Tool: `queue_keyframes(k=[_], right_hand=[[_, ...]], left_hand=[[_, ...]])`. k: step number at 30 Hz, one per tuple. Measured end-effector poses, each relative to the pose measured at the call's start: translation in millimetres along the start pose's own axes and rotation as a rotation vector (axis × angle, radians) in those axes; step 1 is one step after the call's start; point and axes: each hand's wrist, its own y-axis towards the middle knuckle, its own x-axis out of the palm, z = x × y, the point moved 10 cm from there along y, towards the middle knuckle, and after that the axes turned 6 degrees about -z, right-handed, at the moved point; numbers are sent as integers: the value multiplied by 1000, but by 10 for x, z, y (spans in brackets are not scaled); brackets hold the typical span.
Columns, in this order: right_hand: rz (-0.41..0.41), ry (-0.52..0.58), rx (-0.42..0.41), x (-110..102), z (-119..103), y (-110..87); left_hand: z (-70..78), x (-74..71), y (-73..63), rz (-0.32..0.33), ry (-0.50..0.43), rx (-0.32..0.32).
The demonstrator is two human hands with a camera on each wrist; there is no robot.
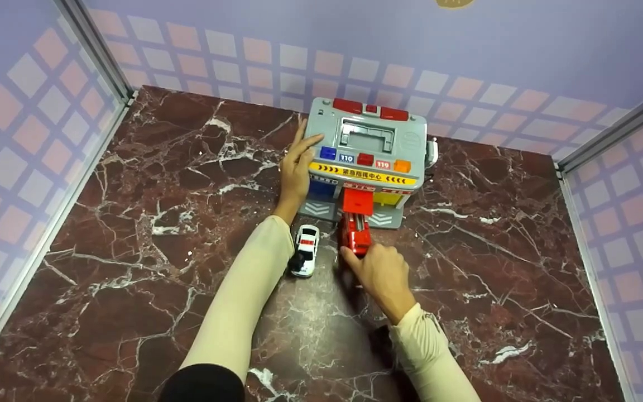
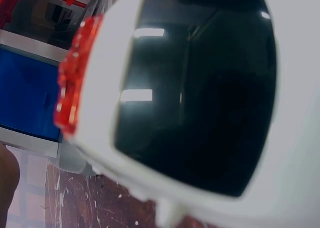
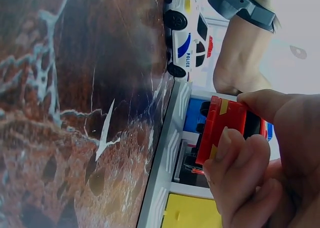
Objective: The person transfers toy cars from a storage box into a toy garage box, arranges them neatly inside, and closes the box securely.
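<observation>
Right hand pinches the red truck — best kept straight — with left hand, fingers extended, against the station alongside.

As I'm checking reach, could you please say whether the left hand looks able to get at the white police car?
Probably yes: the white police car stands uncovered beside the left sleeve, though the left hand would first have to leave the toy garage.

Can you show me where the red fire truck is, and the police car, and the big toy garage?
Toy fire truck (image 3: 226,122): right wrist view, on its red side.
Toy police car (image 3: 189,37): right wrist view, on its side.
Toy emergency garage (image 1: 361,174): head view, on its yellow front strip.
</observation>
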Motion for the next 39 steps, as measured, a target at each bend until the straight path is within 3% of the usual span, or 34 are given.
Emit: queue_keyframes(k=[17, 39], right_hand=[[49, -10, -14, -57, -36, 69], [37, 6, 9, -26, -20, 184]], left_hand=[[-2, -1, 4, 3, -15, -9], [-14, -9, -10, 1, 1, -24]])
